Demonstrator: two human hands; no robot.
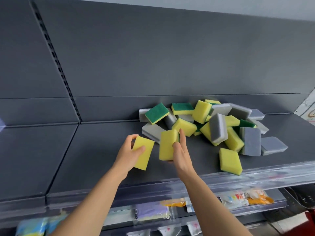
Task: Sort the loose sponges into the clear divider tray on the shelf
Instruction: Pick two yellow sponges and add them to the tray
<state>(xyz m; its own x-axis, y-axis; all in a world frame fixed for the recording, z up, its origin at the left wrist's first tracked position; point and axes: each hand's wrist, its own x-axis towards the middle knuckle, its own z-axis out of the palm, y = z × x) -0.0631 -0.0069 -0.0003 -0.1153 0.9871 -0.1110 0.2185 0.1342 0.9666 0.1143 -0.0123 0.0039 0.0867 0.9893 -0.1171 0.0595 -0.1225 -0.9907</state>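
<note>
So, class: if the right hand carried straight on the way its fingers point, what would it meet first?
Probably the yellow sponge at the near edge of the sponge pile, just beyond the right hand; depth is uncertain.

L grip [131, 150], R grip [180, 150] – clasping (both)

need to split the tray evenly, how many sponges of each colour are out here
yellow sponges: about 13 (left hand and right hand hold 1 each)
grey sponges: about 11
total: about 24, the pile hides some
</note>
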